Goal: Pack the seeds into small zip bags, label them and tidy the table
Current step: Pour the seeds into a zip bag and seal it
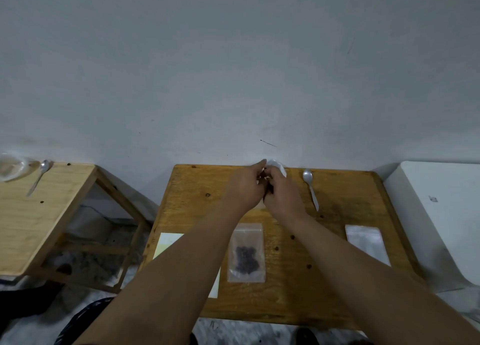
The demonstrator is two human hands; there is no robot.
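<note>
Head view: a clear plastic zip bag of dark round seeds [246,253] lies flat on the brown wooden table [322,287], its long axis running from near edge to wall and its zip strip at the far end. Beyond this bag, the left hand [246,186] and right hand [281,192] meet, fingers curled round a small white translucent piece [278,166]. Right of the bag lie a grey metal spoon [310,188], bowl toward the wall, and an empty clear zip bag [367,243].
</note>
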